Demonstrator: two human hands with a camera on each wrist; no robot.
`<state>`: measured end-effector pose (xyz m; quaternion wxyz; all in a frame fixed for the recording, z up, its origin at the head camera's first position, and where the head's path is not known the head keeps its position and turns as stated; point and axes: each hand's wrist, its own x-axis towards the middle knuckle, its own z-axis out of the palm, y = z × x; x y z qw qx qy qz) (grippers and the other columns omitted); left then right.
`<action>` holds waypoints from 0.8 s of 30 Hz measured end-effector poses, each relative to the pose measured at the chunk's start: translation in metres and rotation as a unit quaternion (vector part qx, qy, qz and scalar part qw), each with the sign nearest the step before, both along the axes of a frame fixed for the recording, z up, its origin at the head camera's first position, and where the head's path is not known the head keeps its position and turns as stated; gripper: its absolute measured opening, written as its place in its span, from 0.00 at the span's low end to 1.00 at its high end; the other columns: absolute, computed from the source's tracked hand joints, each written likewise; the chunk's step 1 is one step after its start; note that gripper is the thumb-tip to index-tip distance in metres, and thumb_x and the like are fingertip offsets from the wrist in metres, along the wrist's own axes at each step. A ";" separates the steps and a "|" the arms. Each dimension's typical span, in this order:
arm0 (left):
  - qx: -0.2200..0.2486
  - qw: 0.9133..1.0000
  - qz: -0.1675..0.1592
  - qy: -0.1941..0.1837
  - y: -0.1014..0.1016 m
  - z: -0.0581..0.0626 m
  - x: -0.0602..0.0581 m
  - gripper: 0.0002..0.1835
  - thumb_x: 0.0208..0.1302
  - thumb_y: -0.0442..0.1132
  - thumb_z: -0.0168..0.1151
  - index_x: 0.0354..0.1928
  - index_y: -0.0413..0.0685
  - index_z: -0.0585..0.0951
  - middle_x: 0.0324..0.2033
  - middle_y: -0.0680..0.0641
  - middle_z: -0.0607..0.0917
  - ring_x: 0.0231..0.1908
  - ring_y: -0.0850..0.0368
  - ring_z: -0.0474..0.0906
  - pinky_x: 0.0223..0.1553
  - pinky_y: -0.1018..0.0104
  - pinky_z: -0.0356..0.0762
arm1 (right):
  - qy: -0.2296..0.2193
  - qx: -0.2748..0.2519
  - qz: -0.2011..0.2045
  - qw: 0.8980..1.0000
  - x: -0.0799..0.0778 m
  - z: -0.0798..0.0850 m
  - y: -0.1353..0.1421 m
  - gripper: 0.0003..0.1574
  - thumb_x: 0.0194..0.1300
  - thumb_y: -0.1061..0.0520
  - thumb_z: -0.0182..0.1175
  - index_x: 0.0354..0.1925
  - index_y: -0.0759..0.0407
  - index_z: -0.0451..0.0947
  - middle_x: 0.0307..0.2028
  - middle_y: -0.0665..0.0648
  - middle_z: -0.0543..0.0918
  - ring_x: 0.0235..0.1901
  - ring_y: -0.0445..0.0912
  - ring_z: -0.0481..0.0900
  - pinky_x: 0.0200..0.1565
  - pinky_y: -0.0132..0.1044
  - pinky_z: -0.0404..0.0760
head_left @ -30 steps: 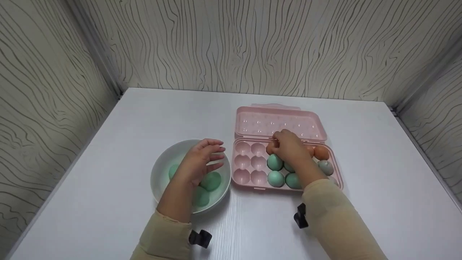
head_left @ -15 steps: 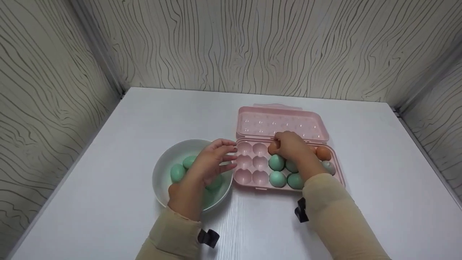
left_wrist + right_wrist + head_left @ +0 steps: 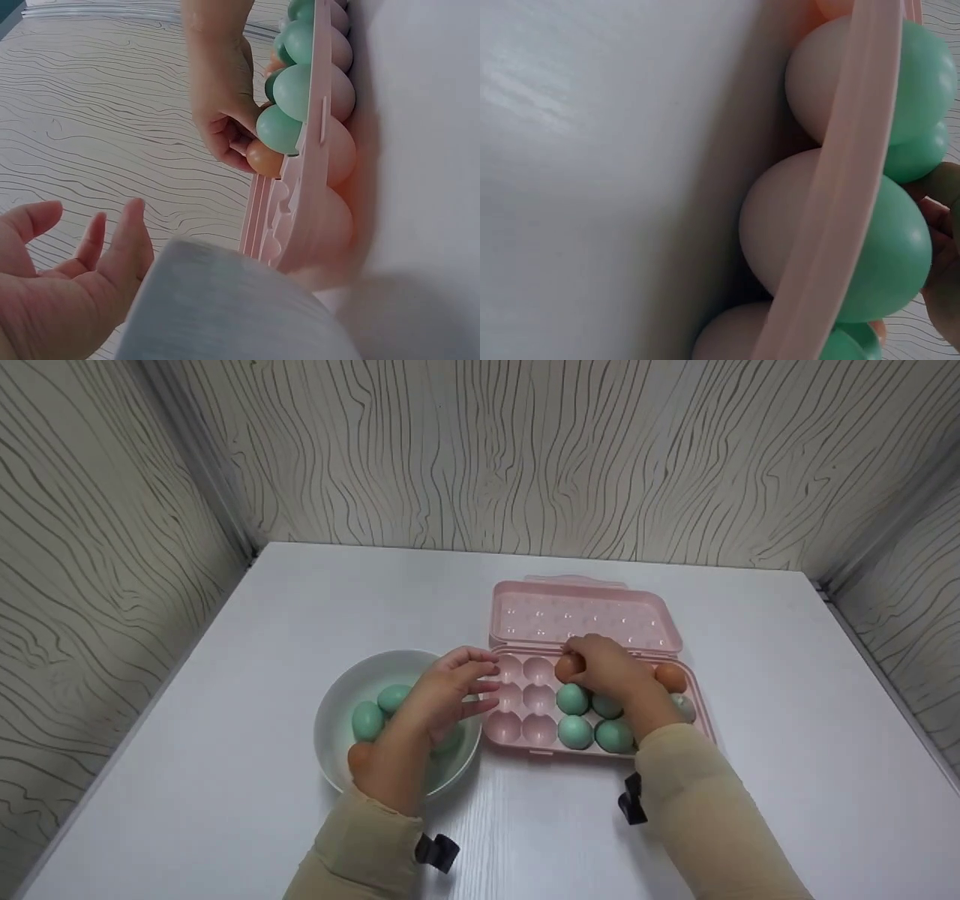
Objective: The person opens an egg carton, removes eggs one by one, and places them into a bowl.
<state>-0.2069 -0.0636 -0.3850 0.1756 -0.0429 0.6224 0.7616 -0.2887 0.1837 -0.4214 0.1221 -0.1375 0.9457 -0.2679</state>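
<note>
Nearest, green eggs [image 3: 367, 721] are held in the white bowl [image 3: 335, 699]. Above it the left hand [image 3: 441, 694] is poised with fingers loosely spread toward three o'clock, nothing gripped; it is best held clear of the pink carton [image 3: 511, 745], set at the bowl's three o'clock. Farther back, at the tray's eleven o'clock, a brown egg [image 3: 568, 667] is pinched by the curled fingers of the right hand [image 3: 611, 669]; whether it is fully seated cannot be told. It should be lowered straight and released gently, the green neighbour [image 3: 573, 700] at its six o'clock left unknocked. The lid [image 3: 585, 619] is laid open at twelve o'clock.
</note>
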 end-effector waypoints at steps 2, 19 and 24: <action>-0.002 1.000 -0.001 0.002 0.000 0.000 0.000 0.10 0.62 0.38 0.54 0.45 0.44 0.75 0.43 0.44 0.77 0.41 0.52 0.77 0.44 0.61 0.78 | 0.002 -0.005 0.002 1.000 -0.001 -0.002 0.002 0.25 0.55 0.55 0.65 0.52 0.50 0.72 0.43 0.52 0.74 0.44 0.51 0.69 0.50 0.48 0.70; -0.003 1.000 -0.003 0.002 0.001 -0.001 -0.002 0.10 0.63 0.37 0.54 0.45 0.44 0.75 0.42 0.44 0.77 0.41 0.52 0.77 0.44 0.61 0.78 | 0.027 -0.090 -0.025 0.995 -0.004 -0.005 0.020 0.24 0.54 0.56 0.66 0.49 0.55 0.71 0.45 0.56 0.73 0.45 0.51 0.70 0.50 0.45 0.73; -0.010 1.000 -0.005 0.002 0.001 -0.001 -0.003 0.10 0.63 0.37 0.54 0.45 0.44 0.75 0.42 0.44 0.77 0.41 0.52 0.76 0.45 0.61 0.78 | 0.013 -0.144 -0.045 0.989 -0.002 0.002 0.024 0.25 0.53 0.56 0.66 0.49 0.55 0.70 0.47 0.56 0.73 0.49 0.51 0.72 0.52 0.45 0.73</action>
